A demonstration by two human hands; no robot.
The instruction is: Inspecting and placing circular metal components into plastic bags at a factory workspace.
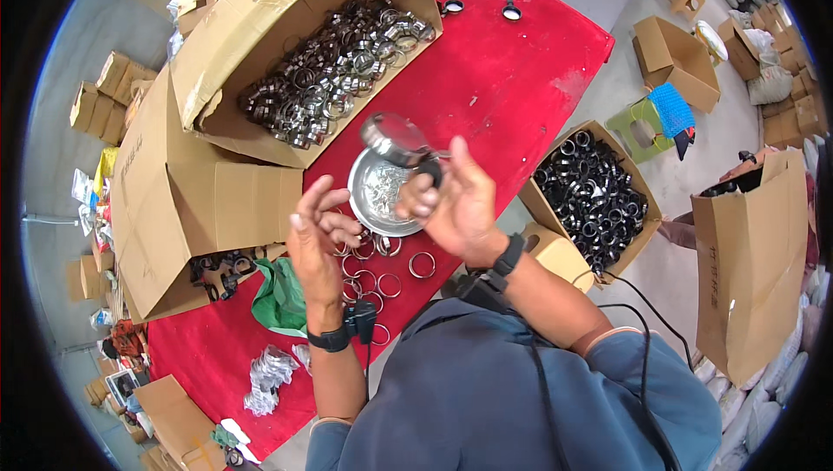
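Note:
My right hand (458, 209) pinches the black end of a wide shiny metal ring (395, 138), blurred by motion, above a round metal bowl (368, 191). Small silvery pieces (383, 188) lie inside the bowl. To the left of the bowl is my left hand (317, 241), its fingers apart and slightly curled, with nothing visible in them. Several thin metal rings (389, 285) are spread on the red cloth (521, 72) close to that hand.
A large cardboard box (252, 132) of metal rings (347, 67) tilts at the far left. At the right, another box (531, 197) holds black-and-silver rings (592, 202). A green bag (279, 297) and clear plastic packets (271, 378) lie near left. Black cables (644, 367) hang beside my right arm.

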